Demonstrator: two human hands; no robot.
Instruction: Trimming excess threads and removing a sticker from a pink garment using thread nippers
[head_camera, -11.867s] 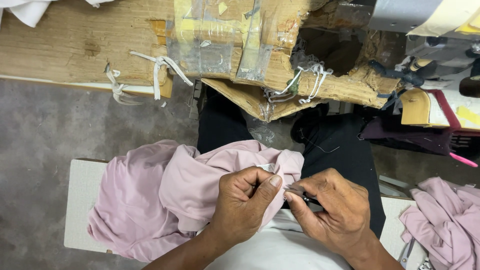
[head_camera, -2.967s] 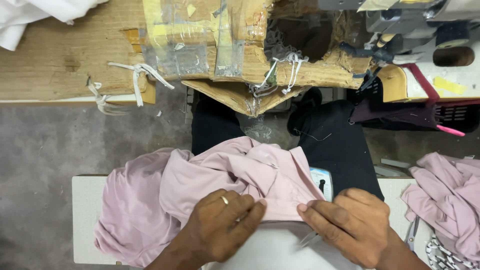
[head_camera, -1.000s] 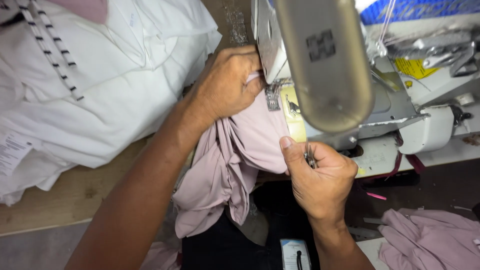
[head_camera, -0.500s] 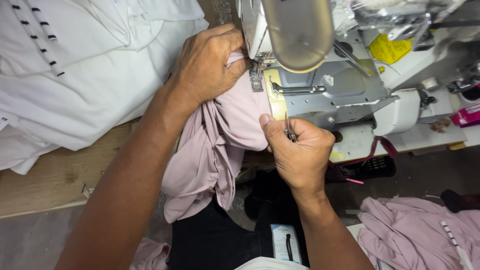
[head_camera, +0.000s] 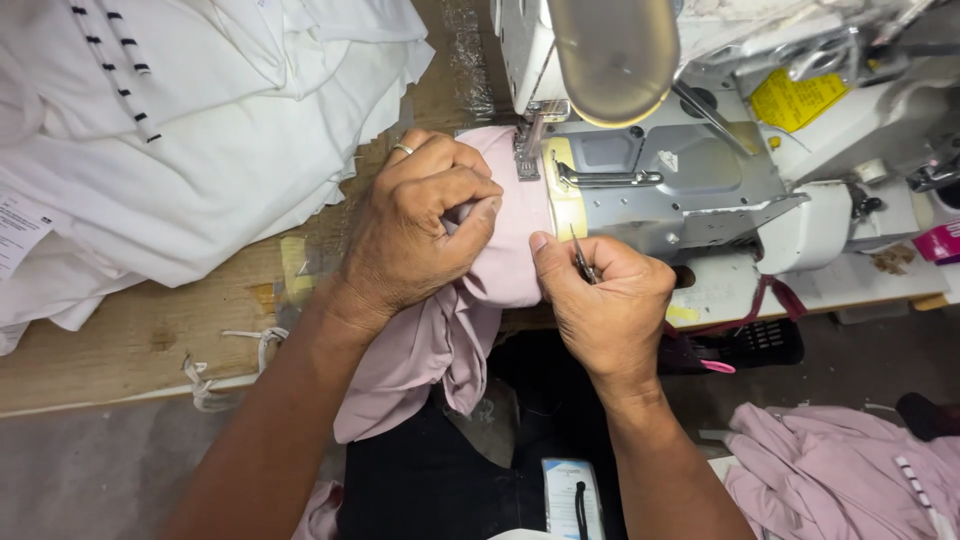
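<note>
Item: pink garment (head_camera: 480, 270), draped off the wooden table (head_camera: 130, 340) edge, its top fold lying under the presser foot (head_camera: 527, 160) of the sewing machine (head_camera: 680, 170).

Left hand (head_camera: 420, 230), at 9 o'clock of the foot: fingers curled, pinching the fabric.

Right hand (head_camera: 610, 300), at 5 o'clock: thumb pressed on the cloth edge, fingers closed around small thread snips (head_camera: 583, 262).

Risks, as judged: fingertips sit close to the needle; bunched cloth may pucker the seam; snips' tip could nick the fabric.

Adjacent: white garments (head_camera: 200, 130) at 10 o'clock.
</note>
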